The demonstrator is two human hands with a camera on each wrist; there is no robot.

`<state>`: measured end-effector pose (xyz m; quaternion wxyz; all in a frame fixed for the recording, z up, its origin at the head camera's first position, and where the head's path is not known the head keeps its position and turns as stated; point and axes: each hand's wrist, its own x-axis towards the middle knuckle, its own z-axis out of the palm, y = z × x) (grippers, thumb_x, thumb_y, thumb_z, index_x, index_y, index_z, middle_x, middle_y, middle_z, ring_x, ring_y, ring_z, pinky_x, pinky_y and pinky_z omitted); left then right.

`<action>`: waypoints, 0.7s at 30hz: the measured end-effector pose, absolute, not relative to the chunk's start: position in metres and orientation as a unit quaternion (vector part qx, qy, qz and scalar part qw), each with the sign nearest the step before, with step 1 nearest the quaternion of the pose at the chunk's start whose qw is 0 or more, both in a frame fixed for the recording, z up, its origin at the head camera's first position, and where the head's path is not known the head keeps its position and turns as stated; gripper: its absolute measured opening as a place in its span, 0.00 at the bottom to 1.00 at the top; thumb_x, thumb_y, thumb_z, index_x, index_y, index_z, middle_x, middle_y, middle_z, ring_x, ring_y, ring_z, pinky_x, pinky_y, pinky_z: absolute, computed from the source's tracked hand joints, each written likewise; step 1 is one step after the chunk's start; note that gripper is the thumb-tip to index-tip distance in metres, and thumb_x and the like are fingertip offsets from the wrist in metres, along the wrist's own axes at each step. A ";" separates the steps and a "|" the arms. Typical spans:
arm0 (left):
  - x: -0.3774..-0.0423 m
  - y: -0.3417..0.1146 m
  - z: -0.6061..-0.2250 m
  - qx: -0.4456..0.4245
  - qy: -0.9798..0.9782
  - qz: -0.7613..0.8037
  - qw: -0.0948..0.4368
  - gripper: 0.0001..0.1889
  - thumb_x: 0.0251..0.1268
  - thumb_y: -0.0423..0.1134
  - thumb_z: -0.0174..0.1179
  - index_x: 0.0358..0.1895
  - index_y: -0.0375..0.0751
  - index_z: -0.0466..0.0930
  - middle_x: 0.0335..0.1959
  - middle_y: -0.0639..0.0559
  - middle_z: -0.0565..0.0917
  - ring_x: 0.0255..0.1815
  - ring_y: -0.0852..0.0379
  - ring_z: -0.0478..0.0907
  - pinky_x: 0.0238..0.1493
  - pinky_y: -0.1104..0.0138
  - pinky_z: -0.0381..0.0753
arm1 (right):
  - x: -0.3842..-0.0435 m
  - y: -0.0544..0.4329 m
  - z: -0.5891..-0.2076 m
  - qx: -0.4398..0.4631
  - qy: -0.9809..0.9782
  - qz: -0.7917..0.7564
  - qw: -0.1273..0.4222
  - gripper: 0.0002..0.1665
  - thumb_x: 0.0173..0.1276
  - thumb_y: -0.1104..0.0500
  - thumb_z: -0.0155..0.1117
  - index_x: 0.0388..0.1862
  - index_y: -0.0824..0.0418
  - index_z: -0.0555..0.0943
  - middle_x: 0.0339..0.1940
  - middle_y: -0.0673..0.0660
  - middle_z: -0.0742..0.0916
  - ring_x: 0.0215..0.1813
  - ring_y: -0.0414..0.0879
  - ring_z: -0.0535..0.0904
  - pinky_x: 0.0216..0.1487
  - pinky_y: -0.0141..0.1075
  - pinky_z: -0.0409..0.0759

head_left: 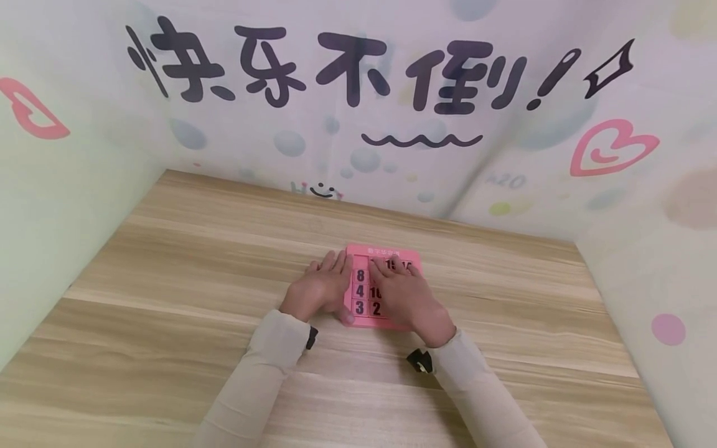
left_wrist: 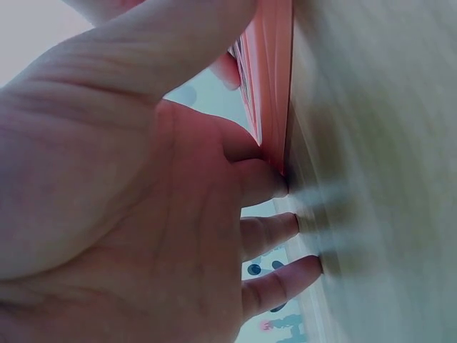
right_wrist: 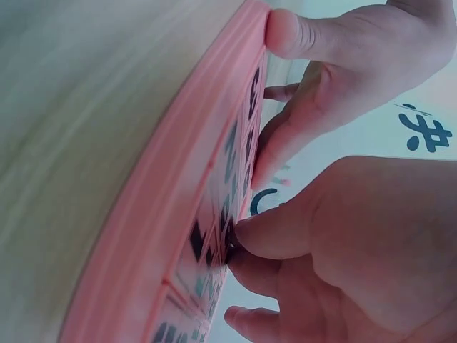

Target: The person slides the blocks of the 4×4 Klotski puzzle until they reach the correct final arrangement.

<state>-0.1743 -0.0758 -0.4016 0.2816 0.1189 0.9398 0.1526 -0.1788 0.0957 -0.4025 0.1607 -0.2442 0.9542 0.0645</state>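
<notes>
A pink number sliding puzzle point(head_left: 366, 323) lies flat on the table, with white tiles and black numerals. Along its left side, my left hand point(head_left: 322, 287) holds the frame, the thumb on the near left corner point(right_wrist: 280, 32). The left wrist view shows fingers against the puzzle's side wall point(left_wrist: 275, 86), other fingertips down on the tabletop. My right hand point(head_left: 407, 295) lies over the tiles, its thumb and fingertips touching them near the middle. Tiles 8, 4 and 3 point(head_left: 360, 308) stand in the left column, below a bare pink slot point(head_left: 360, 261). The right hand hides several other tiles.
The wood-grain table point(head_left: 168, 280) spreads around the puzzle. A white printed backdrop point(head_left: 358, 168) with black lettering rises along the table's far edge, and pale side walls point(head_left: 644, 261) stand left and right.
</notes>
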 end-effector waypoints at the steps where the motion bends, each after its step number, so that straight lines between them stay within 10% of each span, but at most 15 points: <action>1: -0.174 -0.076 -0.401 0.118 0.940 0.153 0.281 0.64 0.51 0.54 0.73 0.80 0.37 0.35 0.82 0.43 0.36 0.82 0.44 0.29 0.81 0.49 0.36 | -0.179 0.097 -0.403 -0.245 0.954 0.064 0.159 0.33 0.78 0.58 0.44 0.81 0.54 0.55 0.81 0.51 0.58 0.81 0.59 0.50 0.79 0.57 0.52; 21: -0.174 -0.076 -0.401 0.122 0.940 0.144 0.283 0.63 0.52 0.55 0.72 0.80 0.36 0.35 0.82 0.42 0.37 0.82 0.43 0.30 0.81 0.49 0.37 | -0.122 0.104 -0.391 -0.322 0.932 0.087 0.145 0.31 0.78 0.61 0.47 0.78 0.54 0.62 0.80 0.51 0.62 0.81 0.56 0.53 0.77 0.56 0.58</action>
